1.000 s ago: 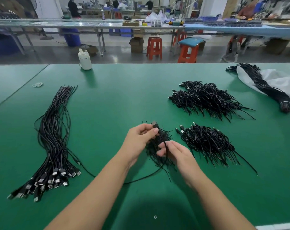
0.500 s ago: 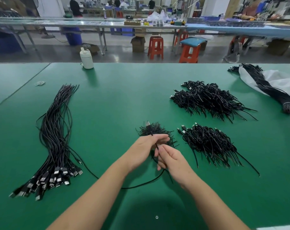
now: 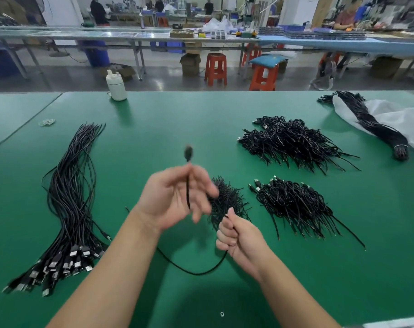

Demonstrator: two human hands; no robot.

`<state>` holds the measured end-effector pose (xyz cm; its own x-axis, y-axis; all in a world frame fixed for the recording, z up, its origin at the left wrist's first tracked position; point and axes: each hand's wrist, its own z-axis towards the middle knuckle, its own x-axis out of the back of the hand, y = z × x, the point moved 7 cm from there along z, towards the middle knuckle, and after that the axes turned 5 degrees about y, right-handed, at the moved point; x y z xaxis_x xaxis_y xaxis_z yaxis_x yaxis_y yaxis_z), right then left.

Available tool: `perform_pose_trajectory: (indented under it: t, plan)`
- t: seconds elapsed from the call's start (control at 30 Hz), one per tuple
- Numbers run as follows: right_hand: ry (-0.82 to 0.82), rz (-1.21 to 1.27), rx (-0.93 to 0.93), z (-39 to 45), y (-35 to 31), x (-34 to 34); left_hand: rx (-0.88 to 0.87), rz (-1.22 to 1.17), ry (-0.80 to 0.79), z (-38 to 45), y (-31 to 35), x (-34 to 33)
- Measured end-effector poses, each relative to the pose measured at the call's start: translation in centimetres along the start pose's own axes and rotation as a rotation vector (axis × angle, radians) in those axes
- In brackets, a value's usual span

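My left hand (image 3: 175,200) is raised above the green table (image 3: 153,129), palm turned toward me, and it holds the black cable (image 3: 194,272) near its top end. The plug (image 3: 188,152) sticks up clear of my fingertips, and the cord runs straight down across my palm. That hand is blurred, so I cannot tell exactly which fingers do the holding; the rest look loosely spread. My right hand (image 3: 239,237) sits lower and nearer to me, closed into a fist round the same cable, thumb standing on top. From under that fist the cable sags in a slack loop and sweeps left beneath my left forearm. Just behind my hands lies a small black tangle (image 3: 227,197) of short wires. Close to its right is a pile of coiled cables (image 3: 293,204) with plugs showing at its near-left corner, and farther back sits a bigger pile (image 3: 293,143) of the same kind. Well off to my left a long sheaf of straight cables (image 3: 68,197) lies stretched out — its plugs fan toward the near edge. At the far right a tied bundle (image 3: 371,124) rests on a white bag (image 3: 402,119). A white bottle (image 3: 116,87) stands at the table's far edge, and a few rubber bands (image 3: 46,122) lie near the far left.
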<state>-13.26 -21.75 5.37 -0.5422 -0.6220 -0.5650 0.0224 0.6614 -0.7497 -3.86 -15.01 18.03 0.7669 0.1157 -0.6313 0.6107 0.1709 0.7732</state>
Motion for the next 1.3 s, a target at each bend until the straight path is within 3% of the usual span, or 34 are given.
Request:
perform_pose_trajectory:
  t: [0.03,0.1,0.17,0.23,0.3,0.33,0.4,0.5,0.57,0.63,0.73,0.8,0.9,1.07,1.1,1.23,1.3]
  plan:
    - [0.007,0.027,0.010,0.3,-0.6,0.0,0.161,0.146,-0.105,-0.6,-1.4,-0.3]
    - [-0.002,-0.025,0.038,0.8,-1.9,-0.5,0.430,0.535,-0.112,-1.7,-4.7,1.4]
    - [-0.015,-0.122,0.058,1.0,-2.6,-1.1,0.517,0.868,0.106,-1.5,-6.5,4.5]
    - [-0.002,-0.176,0.077,1.0,-2.9,-1.6,0.353,1.069,0.415,-0.8,-5.9,6.6]
    - [0.008,-0.190,0.079,0.8,-2.9,-1.8,0.094,0.818,0.676,-0.5,-4.8,8.0]
    - [0.006,-0.229,0.078,0.7,-2.7,-1.9,0.010,0.615,0.708,-0.4,-4.6,8.1]
    - [-0.012,-0.367,0.069,0.2,-1.8,-2.4,-0.103,0.273,0.699,-0.4,-4.5,8.0]
    - [-0.066,-0.502,0.013,-0.2,0.9,-3.2,-0.265,-0.055,0.764,-0.3,-3.3,8.6]
    - [-0.113,-0.484,-0.048,0.0,2.5,-3.4,-0.302,-0.150,0.739,0.1,-2.3,8.1]
    - [-0.119,-0.345,-0.101,0.4,2.7,-3.0,-0.260,-0.108,0.600,0.3,-1.6,7.0]
    - [-0.089,-0.014,-0.160,1.6,1.2,-1.8,0.028,0.198,0.261,-0.9,-2.4,4.2]
    - [-0.103,0.029,-0.166,2.1,0.4,-1.6,0.293,0.527,0.101,-2.1,-4.5,3.6]
    - [-0.089,-0.032,-0.129,2.6,0.0,-1.5,0.499,0.914,0.230,-2.5,-6.6,5.4]
    - [-0.051,-0.164,-0.037,2.4,0.0,-1.0,0.135,1.529,0.606,-0.2,-4.8,6.7]
    - [-0.064,-0.170,-0.032,2.2,0.2,-1.2,0.057,1.457,0.672,0.0,-4.6,6.6]
    - [-0.108,-0.286,-0.014,1.5,0.4,-1.9,-0.271,0.474,0.846,0.7,-4.2,5.9]
    - [-0.121,-0.374,-0.020,1.2,0.8,-2.1,-0.386,0.093,0.916,0.8,-3.2,6.2]
